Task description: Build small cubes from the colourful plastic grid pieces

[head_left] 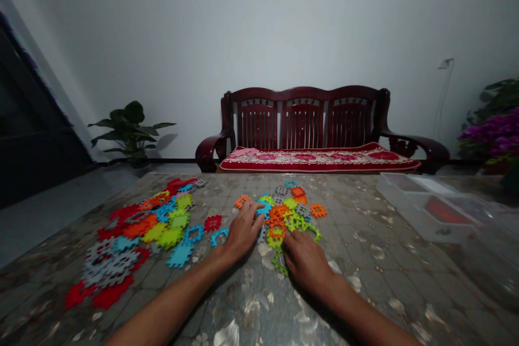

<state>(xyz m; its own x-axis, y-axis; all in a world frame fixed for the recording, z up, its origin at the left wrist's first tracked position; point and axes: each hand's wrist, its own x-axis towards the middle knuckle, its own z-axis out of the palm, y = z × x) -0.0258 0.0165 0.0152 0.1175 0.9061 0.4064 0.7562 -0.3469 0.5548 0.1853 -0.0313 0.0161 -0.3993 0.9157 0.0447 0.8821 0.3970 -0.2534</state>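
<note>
Hands at the small pile, fingertips partly hidden

The left hand (244, 225) lies loosely open, its fingers stretched to the edge of the small pile of interlocking plastic pieces (278, 211), near a blue piece (264, 209); whether it touches this piece, I cannot tell. The right hand (307, 258) is bent at the near side of the same pile, beside an orange square frame (277, 231). Its fingertips are covered by the hand itself, so I cannot tell if it grips something. Both forearms are cut off by the lower edge.

In the pile, the pieces overlap and many outlines are lost. On the left of the table (251, 316) lies a larger heap (140, 225), also overlapping. At right, the translucent plastic box (399, 184) contains something reddish, too blurred to name. The purple flowers (497, 132) are cut by the right edge.
</note>
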